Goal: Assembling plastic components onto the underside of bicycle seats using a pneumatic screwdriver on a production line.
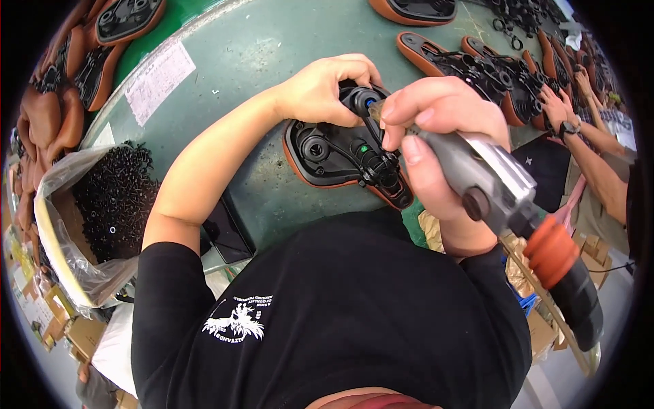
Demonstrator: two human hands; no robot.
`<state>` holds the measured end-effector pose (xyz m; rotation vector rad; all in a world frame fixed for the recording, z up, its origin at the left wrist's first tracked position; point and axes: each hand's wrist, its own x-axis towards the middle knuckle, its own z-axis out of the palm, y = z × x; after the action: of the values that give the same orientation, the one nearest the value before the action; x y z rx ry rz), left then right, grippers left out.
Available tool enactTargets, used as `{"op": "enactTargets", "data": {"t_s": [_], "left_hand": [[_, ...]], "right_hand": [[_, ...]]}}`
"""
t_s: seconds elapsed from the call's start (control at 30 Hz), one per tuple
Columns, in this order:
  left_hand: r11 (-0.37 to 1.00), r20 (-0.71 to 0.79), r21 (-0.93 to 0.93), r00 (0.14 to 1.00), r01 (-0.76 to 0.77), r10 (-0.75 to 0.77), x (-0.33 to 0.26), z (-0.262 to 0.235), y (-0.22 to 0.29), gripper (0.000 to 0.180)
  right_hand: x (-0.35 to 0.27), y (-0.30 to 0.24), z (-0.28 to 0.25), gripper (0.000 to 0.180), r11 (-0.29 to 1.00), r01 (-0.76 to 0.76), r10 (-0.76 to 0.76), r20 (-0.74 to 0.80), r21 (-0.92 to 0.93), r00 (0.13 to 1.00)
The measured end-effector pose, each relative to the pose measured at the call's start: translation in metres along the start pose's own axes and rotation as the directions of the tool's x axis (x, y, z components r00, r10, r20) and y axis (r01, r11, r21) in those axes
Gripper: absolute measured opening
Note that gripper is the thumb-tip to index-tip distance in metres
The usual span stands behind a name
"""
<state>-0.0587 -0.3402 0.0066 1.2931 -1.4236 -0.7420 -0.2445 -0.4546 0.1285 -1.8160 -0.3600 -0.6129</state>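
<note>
At centre frame an upturned bicycle saddle with black plastic underside and orange-brown edge (327, 158) lies on the worn green metal worktable (272, 54). The left hand (325, 88) is curled over the saddle's upper end, fingers closed round a black round fitting with a blue centre (362, 102), steadying it. The right hand (439, 126) is wrapped tight about a grey metal pneumatic driver with an orange hose collar (497, 187), its tip set against the saddle's black rail hardware; the bit itself is hidden behind the fingers.

Judgement: the saddle looks light, its shell stiff and its padded face likely soft; it is best held by the shell edge or rails, clear of the driver tip.

At left frame, a plastic-lined carton of small black screws (112, 198). At upper right, a row of further upturned saddles (477, 65), where another person's hands (562, 109) work.
</note>
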Motion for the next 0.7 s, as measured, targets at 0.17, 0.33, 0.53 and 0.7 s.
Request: {"op": "enactTargets", "data": {"t_s": [0.17, 0.33, 0.53, 0.7], "left_hand": [[1.0, -0.023, 0.019, 1.0, -0.003, 0.004, -0.005, 0.002, -0.004, 0.037], [0.999, 0.012, 0.048, 1.0, -0.002, 0.001, -0.004, 0.0, -0.004, 0.038], [0.996, 0.013, 0.09, 1.0, -0.002, 0.001, 0.0, 0.001, -0.011, 0.04], [0.991, -0.04, 0.128, 0.999, 0.036, -0.031, 0.002, 0.001, 0.003, 0.043]], "right_hand": [[0.002, 0.019, 0.003, 0.031, 0.998, -0.023, 0.023, 0.005, 0.062, 1.0], [0.007, 0.041, 0.003, 0.032, 0.985, 0.026, -0.03, 0.018, 0.168, 0.999], [0.01, 0.055, 0.007, 0.029, 0.938, 0.055, -0.018, -0.111, 0.342, 0.994], [0.017, 0.062, 0.014, 0.024, 0.966, 0.004, 0.035, -0.143, 0.259, 0.989]]}}
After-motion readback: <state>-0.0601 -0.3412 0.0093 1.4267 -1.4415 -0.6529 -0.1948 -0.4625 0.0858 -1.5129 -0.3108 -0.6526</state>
